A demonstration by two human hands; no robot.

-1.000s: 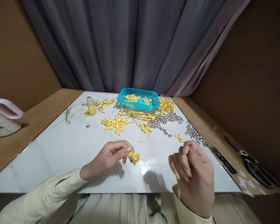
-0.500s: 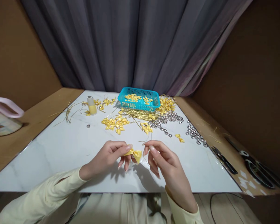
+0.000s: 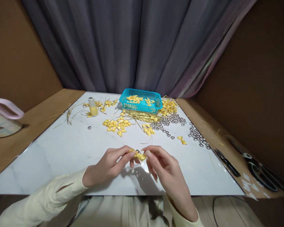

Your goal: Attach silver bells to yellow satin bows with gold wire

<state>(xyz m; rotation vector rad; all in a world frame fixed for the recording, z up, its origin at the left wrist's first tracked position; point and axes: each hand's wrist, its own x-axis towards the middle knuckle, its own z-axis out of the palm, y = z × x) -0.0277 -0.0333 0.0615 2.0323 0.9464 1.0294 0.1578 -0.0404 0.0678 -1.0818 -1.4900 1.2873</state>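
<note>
The left hand is pinching 1 yellow bow; the right hand is showing no clear grip. They're probably shaping the bow, next needing steady, gentle pinching.

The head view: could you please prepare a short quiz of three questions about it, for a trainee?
1. Open question: What lies inside the blue basket?
2. True or false: The scissors lie on the right side of the view.
3. Fill in the blank: The left hand pinches a small bow of the colour ____.

Key:
1. Yellow ribbon pieces.
2. True.
3. Yellow.
</note>
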